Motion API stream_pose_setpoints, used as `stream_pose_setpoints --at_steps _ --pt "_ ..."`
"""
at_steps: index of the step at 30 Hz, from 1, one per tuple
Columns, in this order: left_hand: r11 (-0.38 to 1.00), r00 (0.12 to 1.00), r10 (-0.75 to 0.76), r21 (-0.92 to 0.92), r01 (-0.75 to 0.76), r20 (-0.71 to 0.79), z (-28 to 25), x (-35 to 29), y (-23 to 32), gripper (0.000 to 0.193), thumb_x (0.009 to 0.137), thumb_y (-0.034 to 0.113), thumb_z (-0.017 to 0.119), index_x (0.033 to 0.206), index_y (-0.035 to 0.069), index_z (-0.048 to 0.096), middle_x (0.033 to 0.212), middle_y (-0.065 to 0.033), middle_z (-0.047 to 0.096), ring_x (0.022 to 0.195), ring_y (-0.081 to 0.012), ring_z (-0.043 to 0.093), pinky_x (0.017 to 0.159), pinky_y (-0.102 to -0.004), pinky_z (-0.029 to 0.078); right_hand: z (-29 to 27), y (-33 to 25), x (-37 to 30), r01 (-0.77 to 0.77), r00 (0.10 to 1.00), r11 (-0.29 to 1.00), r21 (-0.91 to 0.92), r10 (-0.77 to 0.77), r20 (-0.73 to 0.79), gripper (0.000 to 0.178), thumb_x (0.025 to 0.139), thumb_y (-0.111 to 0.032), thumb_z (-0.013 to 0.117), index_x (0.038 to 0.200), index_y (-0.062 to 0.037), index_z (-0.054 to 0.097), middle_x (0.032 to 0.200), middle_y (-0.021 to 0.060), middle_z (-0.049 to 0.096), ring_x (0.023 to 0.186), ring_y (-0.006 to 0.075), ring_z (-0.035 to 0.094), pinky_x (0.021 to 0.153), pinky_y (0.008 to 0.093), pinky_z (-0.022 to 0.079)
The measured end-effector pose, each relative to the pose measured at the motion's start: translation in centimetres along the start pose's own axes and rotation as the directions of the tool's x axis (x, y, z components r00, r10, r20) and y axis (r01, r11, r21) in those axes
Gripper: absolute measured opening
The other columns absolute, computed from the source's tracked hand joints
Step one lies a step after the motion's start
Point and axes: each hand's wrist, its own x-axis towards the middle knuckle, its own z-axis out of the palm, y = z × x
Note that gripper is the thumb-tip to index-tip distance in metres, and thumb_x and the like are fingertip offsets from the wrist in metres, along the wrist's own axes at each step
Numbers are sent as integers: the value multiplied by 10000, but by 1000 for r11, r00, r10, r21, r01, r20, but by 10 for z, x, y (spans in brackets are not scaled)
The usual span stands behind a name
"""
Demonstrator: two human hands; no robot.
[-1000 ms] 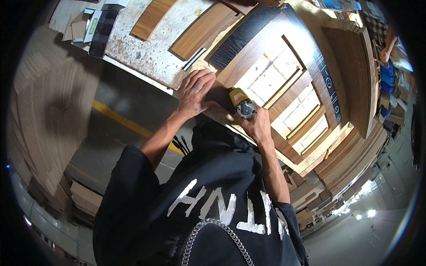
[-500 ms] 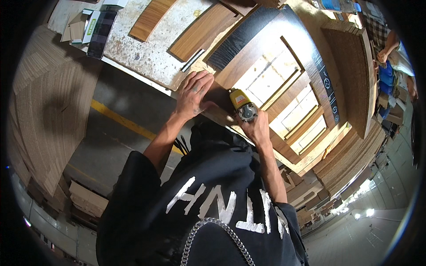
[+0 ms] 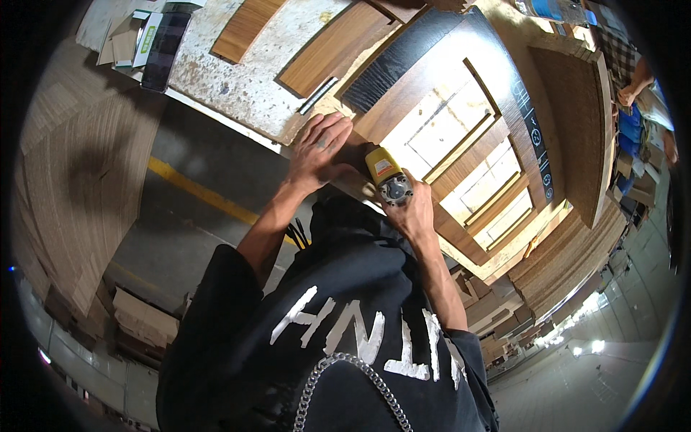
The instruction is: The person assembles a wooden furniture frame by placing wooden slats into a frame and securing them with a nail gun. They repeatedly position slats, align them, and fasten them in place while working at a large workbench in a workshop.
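My right hand (image 3: 410, 212) is wrapped round a yellow nail gun (image 3: 383, 164) with a grey round cap. The gun is above the near left corner of a brown wood-grain frame (image 3: 403, 111), which has several rectangular openings and lies on the bench. The gun's tip is hidden beneath its body, so I cannot tell whether it touches the wood. Left of the gun, my left hand (image 3: 322, 150) lies with its fingers stretched out over the near end of the frame, its thumb toward the gun. A short metal-looking strip (image 3: 317, 96) lies just beyond my fingers.
Brown boards (image 3: 335, 47) lie on the stained white bench (image 3: 194, 75) beyond. At its left end are opened small boxes (image 3: 137, 43). Stacked panels (image 3: 79, 173) rise at the left, more board stacks (image 3: 568, 122) at the right. Another person's hand (image 3: 635, 85) shows far right.
The nail gun and my right hand have shifted slightly left and nearer to me. My left hand stays nearly in place, still spread on the wood.
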Motion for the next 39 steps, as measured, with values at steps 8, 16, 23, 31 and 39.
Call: stream_pose_setpoints --at_steps 8,16,23,31,39 --pt "1000 1000 -17 -8 17 -8 -1 0 2 853 794 568 715 1448 50 539 1479 -65 534 1432 -267 440 1227 -462 294 6 4 1 77 995 997 9 -77 -69 444 780 -215 853 1127 14 699 941 224 752 885 390 734 794 418 576" --pt "998 997 -7 -61 2 -78 3 1 0 854 734 475 804 1438 65 548 1478 -67 536 1420 -272 455 1216 -466 319 0 -13 3 12 1000 998 64 -11 -16 619 691 -67 760 1295 6 643 1023 267 728 990 430 702 897 450 549" --pt "995 996 -16 -100 8 -85 -1 2 5 902 599 379 876 1384 59 568 1444 -50 535 1404 -266 466 1211 -461 330 1 -35 16 73 997 997 -2 -73 7 551 718 -113 770 1230 55 653 888 281 717 857 427 718 791 447 567" --pt "996 992 9 -85 -20 -122 -1 4 6 858 652 475 838 1348 39 590 1434 -59 546 1402 -272 465 1205 -458 330 -10 -33 8 93 996 994 60 -93 -10 452 772 -132 797 1156 71 672 877 249 739 854 363 749 770 418 571" --pt "1000 999 3 7 -3 -32 -4 4 8 990 618 485 895 1426 38 540 1459 -54 538 1429 -255 426 1233 -441 296 -21 103 -98 -208 929 949 238 268 -256 329 862 -191 768 1071 56 707 891 160 750 795 220 718 726 354 562"
